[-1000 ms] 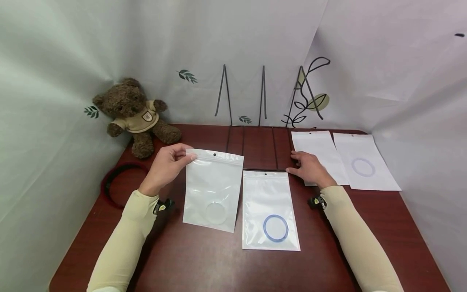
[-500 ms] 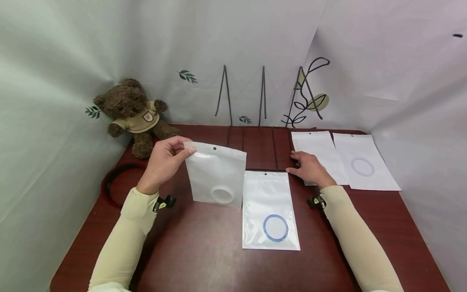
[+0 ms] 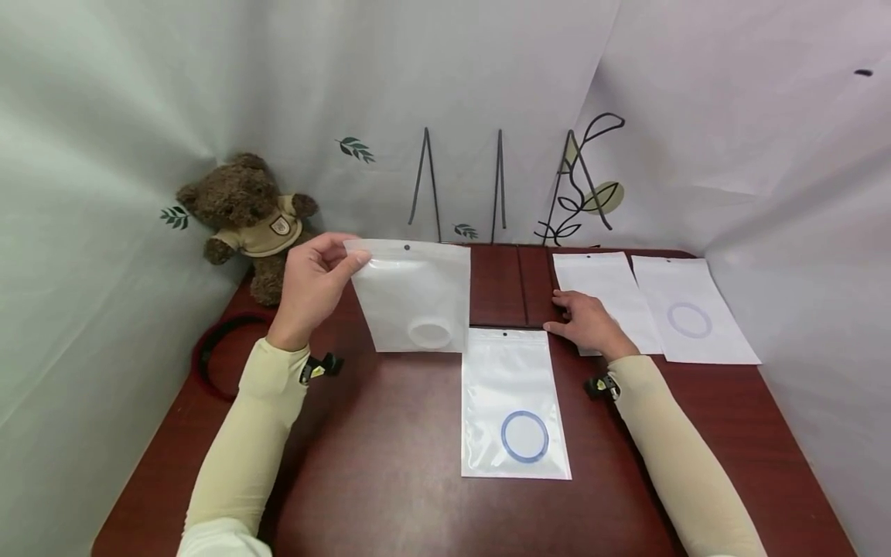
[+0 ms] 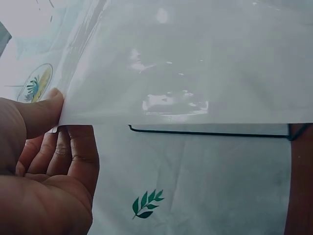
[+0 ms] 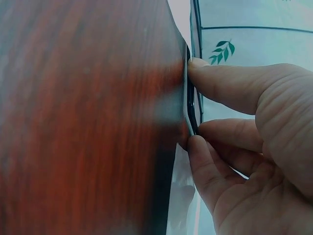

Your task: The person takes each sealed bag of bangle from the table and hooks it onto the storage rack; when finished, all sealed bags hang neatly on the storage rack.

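My left hand (image 3: 316, 282) pinches the upper left corner of a white zip pouch (image 3: 411, 290) between thumb and fingers. This pouch hangs raised and tilted, with a pale round shape near its bottom. It covers the left part of the black wire rack (image 3: 524, 286). My right hand (image 3: 590, 321) is at the rack's front right corner. In the right wrist view, its thumb and fingers close on the black wire (image 5: 191, 100). Another white zip pouch (image 3: 501, 379) with a blue ring (image 3: 504, 438) lies flat in front of the rack.
At right, a white pouch (image 3: 602, 271) lies partly behind my right hand, beside another pouch (image 3: 678, 286) with a pale purple ring. A brown teddy bear (image 3: 237, 201) sits at back left. A dark red headband-like ring (image 3: 198, 360) lies before it. Wire uprights (image 3: 499, 178) rise toward the curtain.
My left hand has lifted the pouch up and away from me, over the rack, so its lower edge now hangs farther back. My right hand has stayed at the rack's corner.
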Motion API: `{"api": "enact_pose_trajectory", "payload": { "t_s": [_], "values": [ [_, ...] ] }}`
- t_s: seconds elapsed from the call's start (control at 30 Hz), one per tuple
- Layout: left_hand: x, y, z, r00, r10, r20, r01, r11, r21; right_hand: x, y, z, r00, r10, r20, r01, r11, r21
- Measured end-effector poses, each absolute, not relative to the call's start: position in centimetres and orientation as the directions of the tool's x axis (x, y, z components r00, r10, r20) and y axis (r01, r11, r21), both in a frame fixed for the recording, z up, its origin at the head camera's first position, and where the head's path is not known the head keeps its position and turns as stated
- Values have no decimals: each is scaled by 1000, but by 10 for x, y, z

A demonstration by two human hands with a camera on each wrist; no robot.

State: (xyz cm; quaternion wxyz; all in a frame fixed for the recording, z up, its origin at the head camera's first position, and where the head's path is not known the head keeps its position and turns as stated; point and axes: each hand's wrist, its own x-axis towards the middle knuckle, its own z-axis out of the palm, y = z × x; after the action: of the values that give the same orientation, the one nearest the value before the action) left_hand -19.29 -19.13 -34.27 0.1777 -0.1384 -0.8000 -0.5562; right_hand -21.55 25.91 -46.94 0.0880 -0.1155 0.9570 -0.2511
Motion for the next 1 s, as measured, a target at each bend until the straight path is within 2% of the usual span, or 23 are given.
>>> {"api": "enact_pose_trajectory", "payload": {
  "t_s": [0.37, 1.0],
  "values": [
    [-204, -184, -331, -878, -22, 479, 455, 274, 847, -216, 260, -470, -957, -270, -107, -182, 846, -501],
    [-237, -177, -333, -870, -80, 486, 440, 316, 840, -217, 260, -471, -958, -266, -110, -178, 848, -500]
  ]
}}
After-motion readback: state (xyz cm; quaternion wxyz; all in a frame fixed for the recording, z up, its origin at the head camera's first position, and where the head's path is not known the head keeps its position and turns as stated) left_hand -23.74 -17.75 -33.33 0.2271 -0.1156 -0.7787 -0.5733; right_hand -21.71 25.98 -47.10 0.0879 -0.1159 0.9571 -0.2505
